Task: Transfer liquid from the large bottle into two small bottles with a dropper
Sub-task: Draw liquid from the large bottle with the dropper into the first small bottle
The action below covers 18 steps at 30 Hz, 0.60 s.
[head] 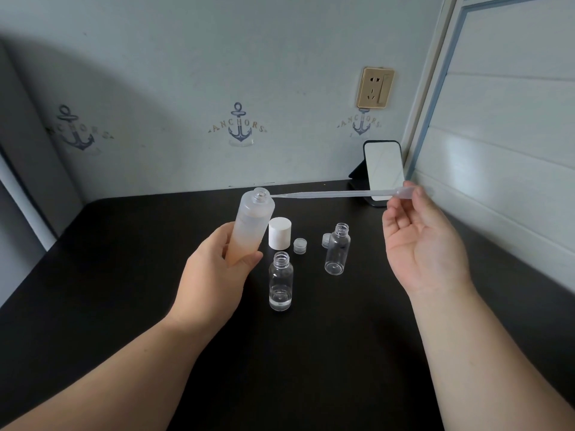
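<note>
**Head view: dropper tip at the big bottle's mouth**

My left hand is wrapped around the lower part of the large bottle, holding it tilted, open mouth toward the far right. My right hand pinches the bulb of the dropper between thumb and fingertips, the other fingers loose; its tip sits just at the bottle's mouth. On the black table between my hands stand two uncapped small bottles: the near one holds a little liquid, the right one looks empty. A white cap and two small clear caps sit by them.
</note>
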{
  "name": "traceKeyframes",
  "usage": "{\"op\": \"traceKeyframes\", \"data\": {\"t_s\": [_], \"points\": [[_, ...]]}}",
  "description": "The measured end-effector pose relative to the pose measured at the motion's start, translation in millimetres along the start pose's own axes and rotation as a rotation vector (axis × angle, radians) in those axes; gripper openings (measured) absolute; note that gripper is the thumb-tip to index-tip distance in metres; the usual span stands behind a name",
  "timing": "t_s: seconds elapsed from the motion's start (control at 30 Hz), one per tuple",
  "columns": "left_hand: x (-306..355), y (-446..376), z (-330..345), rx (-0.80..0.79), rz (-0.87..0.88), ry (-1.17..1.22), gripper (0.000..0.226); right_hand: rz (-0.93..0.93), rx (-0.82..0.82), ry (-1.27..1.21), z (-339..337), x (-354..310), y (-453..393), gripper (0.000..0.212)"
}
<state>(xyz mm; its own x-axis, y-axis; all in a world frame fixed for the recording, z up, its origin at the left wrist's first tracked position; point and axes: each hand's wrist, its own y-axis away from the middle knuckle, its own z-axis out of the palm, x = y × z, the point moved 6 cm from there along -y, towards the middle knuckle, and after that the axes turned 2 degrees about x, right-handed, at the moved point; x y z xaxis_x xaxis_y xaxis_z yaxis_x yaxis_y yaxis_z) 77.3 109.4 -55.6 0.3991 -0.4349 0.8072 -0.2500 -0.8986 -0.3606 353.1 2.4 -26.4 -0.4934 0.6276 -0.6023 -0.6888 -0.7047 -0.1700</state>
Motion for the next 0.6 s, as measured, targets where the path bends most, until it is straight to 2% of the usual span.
{"op": "traceKeyframes", "data": {"t_s": [0.5, 0.6], "points": [[-2.3, -2.2, -4.6, 0.072, 0.128, -0.144, 0.041, -0.062, -0.002, 0.109, -3.0, -7.9, 0.1, 0.006], [-3.5, -2.6, -4.7, 0.082, 0.129, -0.183, 0.047, -0.06, -0.007, 0.134, -1.5, -8.2, 1.1, 0.017]]}}
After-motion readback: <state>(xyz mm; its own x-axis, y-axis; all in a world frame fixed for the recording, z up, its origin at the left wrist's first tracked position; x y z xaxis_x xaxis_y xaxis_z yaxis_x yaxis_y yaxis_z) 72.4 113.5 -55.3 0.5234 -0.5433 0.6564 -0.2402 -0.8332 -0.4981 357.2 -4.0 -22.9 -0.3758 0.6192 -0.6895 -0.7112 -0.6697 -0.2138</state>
